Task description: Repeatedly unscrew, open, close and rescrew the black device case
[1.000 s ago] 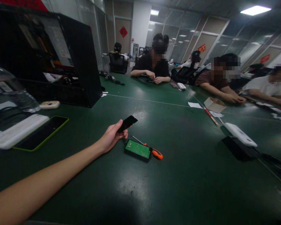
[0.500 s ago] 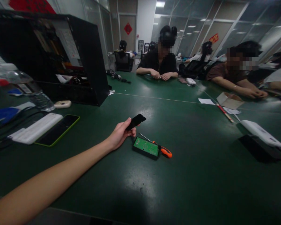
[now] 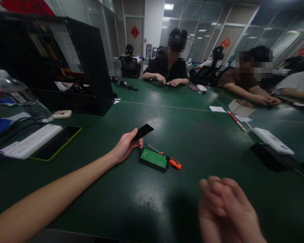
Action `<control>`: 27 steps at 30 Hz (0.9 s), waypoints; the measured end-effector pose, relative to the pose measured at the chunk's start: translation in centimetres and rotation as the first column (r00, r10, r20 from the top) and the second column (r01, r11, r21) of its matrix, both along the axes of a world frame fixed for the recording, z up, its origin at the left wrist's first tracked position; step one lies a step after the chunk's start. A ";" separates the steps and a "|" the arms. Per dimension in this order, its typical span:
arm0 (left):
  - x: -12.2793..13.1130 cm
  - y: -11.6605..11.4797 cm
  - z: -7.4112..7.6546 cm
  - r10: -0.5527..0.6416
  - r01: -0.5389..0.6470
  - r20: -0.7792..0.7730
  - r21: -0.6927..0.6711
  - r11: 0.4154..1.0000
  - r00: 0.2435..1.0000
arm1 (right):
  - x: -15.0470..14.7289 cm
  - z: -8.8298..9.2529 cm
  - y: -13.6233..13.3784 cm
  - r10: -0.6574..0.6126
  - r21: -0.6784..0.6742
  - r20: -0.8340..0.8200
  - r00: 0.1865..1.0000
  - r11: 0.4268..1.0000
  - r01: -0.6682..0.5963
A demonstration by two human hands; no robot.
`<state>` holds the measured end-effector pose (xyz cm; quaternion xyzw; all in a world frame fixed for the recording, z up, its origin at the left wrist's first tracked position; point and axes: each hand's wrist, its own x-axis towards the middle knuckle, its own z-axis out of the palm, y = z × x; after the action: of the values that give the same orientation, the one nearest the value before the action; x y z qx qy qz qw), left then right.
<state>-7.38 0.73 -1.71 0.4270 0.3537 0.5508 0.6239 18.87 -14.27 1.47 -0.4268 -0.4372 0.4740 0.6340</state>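
My left hand [image 3: 126, 145] is closed round one end of a flat black cover [image 3: 143, 132], holding it tilted just above the table. Close to those fingers lies a black case [image 3: 154, 166] with a green circuit board [image 3: 154, 157] facing up in it. A screwdriver with an orange and black handle [image 3: 175, 163] rests behind the case, its thin shaft pointing left. In the lower right my right hand [image 3: 226, 206] is raised over the table, fingers curled and pressed together, slightly blurred. Whether anything is between them is hidden.
An opened black computer case [image 3: 93, 67], a water bottle [image 3: 25, 96] and a green-edged phone [image 3: 57, 143] stand or lie on the left. At right are a white device [image 3: 272, 140] and a small cardboard box [image 3: 241, 107]. Across the table sits a person [image 3: 166, 65].
My right hand has come into view at the lower right. The view has shifted a little to the right. My left hand still holds the black cover in much the same place.
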 end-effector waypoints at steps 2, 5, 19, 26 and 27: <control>0.0 0.0 -0.1 0.001 -0.001 0.005 -0.005 1.000 1.000 | -2.1 1.6 1.6 -0.068 -0.089 -0.165 0.984 0.995 0.054; -0.1 0.1 -0.2 -0.009 0.009 0.007 -0.004 1.000 1.000 | -4.7 3.4 2.8 -0.184 -0.258 -0.371 0.910 0.962 0.089; 0.0 0.0 0.0 -0.006 0.006 -0.003 0.004 1.000 1.000 | -5.1 2.1 2.7 -0.129 -0.089 -0.039 0.991 0.988 0.126; 0.2 -0.2 0.2 0.003 -0.003 -0.004 0.012 1.000 1.000 | -4.7 1.3 7.0 -0.115 0.241 0.926 0.359 0.913 -0.328; 0.3 -0.2 0.3 0.006 -0.005 -0.012 0.018 1.000 1.000 | -4.9 1.2 7.7 -0.097 0.194 0.958 0.269 0.911 -0.364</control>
<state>-7.11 0.56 -1.44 0.4350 0.3534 0.5532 0.6164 13.96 -6.57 2.70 -0.4539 -0.8453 0.0817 0.2697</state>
